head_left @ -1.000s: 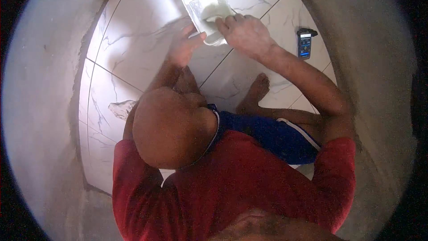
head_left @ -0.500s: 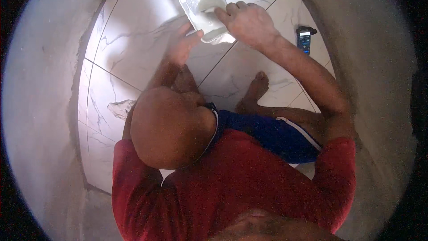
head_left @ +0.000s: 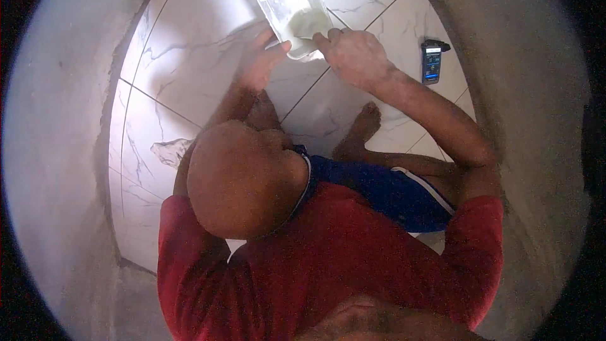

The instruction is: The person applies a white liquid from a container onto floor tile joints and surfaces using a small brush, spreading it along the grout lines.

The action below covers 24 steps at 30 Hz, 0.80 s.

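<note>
A white rectangular plastic tub [head_left: 265, 5] sits tilted on the floor ahead of me, with whitish material smeared over its inside. My left hand [head_left: 260, 68] holds its near left corner, thumb at the rim and fingers along the outer side. Over the near right part of the tub, my right hand [head_left: 356, 55] is closed, fingertips pointing inward. A pale flat piece [head_left: 308, 25] shows at those fingertips; whether it is a tool or part of the contents, I cannot tell.
White marbled tiles [head_left: 208, 19] cover the floor between two grey plastered walls. A dark handheld device [head_left: 432, 66] with a lit screen lies to the right. A crumpled whitish wrapper or cloth [head_left: 169, 151] lies on the left. My bent legs and bare foot [head_left: 363, 127] are nearby.
My right hand has moved a little right and toward me, from the tub's middle to its near right edge. My left hand stays at the corner; the tub has barely shifted.
</note>
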Tool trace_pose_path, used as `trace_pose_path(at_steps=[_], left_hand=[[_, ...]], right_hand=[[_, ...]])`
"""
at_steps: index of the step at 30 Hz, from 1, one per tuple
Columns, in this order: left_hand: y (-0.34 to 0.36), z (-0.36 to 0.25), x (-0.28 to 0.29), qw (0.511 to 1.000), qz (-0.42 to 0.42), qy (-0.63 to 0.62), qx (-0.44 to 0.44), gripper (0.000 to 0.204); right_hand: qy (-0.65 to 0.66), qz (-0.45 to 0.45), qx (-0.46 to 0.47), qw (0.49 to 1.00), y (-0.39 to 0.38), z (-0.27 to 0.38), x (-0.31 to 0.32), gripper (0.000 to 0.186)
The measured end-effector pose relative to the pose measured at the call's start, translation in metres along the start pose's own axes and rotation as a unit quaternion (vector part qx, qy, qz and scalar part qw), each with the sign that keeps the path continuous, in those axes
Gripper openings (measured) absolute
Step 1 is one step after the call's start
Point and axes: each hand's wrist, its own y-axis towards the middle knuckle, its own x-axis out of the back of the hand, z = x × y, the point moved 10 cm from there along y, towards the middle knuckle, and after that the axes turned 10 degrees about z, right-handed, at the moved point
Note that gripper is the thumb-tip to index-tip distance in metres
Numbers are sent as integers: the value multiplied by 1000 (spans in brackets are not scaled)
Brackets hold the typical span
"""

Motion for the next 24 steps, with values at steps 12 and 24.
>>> trace_pose_path(at_steps=[12,24], left_hand=[[4,2,2,996,45,77,-9,53],[2,-6,7,994,11,100,-40,53]], right_hand=[[-23,-113,-31,993,14,-35,42,35],[0,-14,-13,1000,3,-12,-3,44]])
